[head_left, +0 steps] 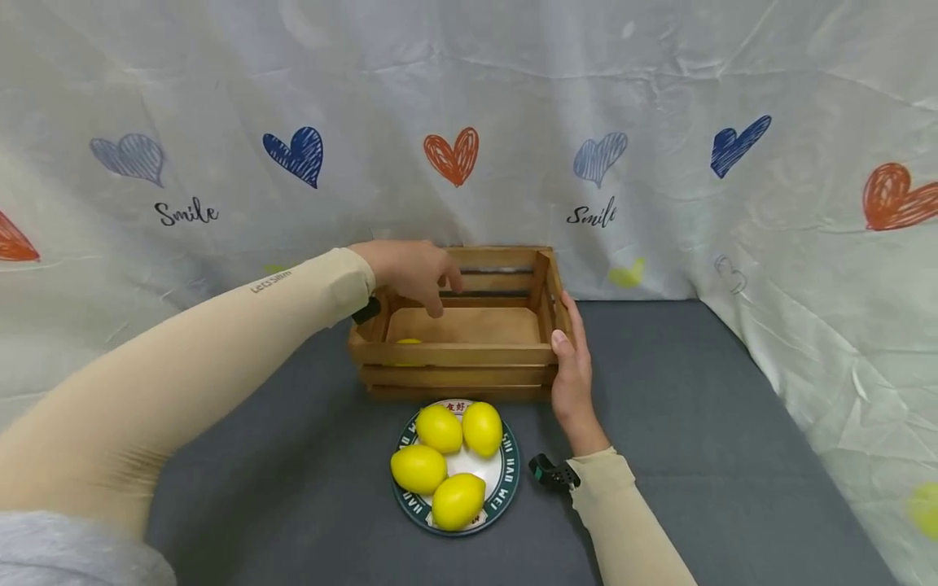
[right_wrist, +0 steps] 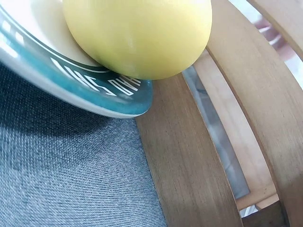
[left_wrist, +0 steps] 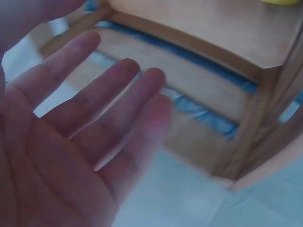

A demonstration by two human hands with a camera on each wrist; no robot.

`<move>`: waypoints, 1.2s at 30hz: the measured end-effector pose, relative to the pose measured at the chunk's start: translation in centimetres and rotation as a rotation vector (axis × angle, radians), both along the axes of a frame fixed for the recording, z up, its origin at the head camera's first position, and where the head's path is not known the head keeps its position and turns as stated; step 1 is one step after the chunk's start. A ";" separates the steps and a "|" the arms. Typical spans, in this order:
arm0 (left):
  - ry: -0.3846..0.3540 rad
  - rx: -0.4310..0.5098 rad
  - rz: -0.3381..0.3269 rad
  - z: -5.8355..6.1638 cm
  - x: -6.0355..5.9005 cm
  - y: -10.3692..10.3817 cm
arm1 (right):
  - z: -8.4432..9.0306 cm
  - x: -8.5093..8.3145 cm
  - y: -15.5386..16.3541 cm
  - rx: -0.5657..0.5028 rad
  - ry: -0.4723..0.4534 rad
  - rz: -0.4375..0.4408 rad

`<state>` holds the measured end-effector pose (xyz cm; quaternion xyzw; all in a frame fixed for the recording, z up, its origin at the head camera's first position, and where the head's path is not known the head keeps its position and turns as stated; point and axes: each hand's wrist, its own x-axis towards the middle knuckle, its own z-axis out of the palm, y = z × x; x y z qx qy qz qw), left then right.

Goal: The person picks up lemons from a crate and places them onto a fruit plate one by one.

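Observation:
My left hand [head_left: 416,273] hangs over the left part of a slatted wooden crate [head_left: 458,377], fingers loosely bent and pointing down. Its palm and spread fingers hold nothing in the left wrist view. Inside the crate, near the front left, part of a yellow lemon [head_left: 409,342] shows. My right hand [head_left: 573,382] rests against the crate's right side, with its fingers lying nearly straight along the outside and its thumb at the front corner. In front of the crate, several lemons [head_left: 458,501] lie on a round plate [head_left: 510,464] with a green, lettered rim.
A dark grey cloth [head_left: 703,423] covers the table. Behind the crate hangs a pale curtain [head_left: 513,98] printed with hearts and "Smile". Black bands are on both wrists; the right one [head_left: 554,472] is close to the plate's right edge.

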<state>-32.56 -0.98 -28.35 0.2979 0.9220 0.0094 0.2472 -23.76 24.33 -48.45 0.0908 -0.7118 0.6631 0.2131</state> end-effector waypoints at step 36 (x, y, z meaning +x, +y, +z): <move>-0.311 -0.393 0.040 -8.5 -3.6 0.0 | -0.2 -0.2 -0.1 0.018 0.014 -0.014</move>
